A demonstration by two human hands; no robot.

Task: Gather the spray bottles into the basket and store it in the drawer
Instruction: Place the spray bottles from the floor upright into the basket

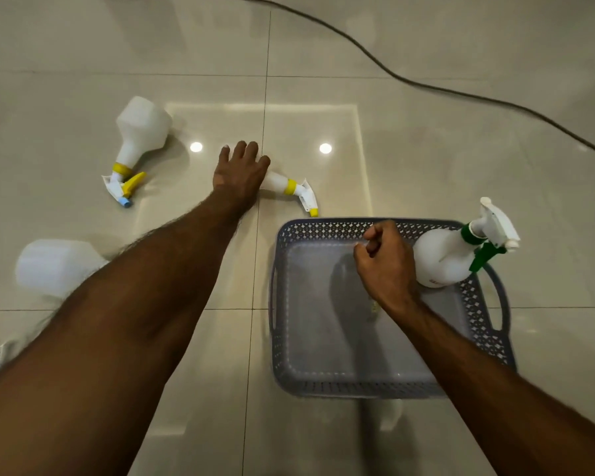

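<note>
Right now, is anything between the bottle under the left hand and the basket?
Nothing visible blocks it. The left hand covers the yellow-collared bottle on bare floor just beyond the basket. The green-trigger bottle fills only its far right corner.
</note>
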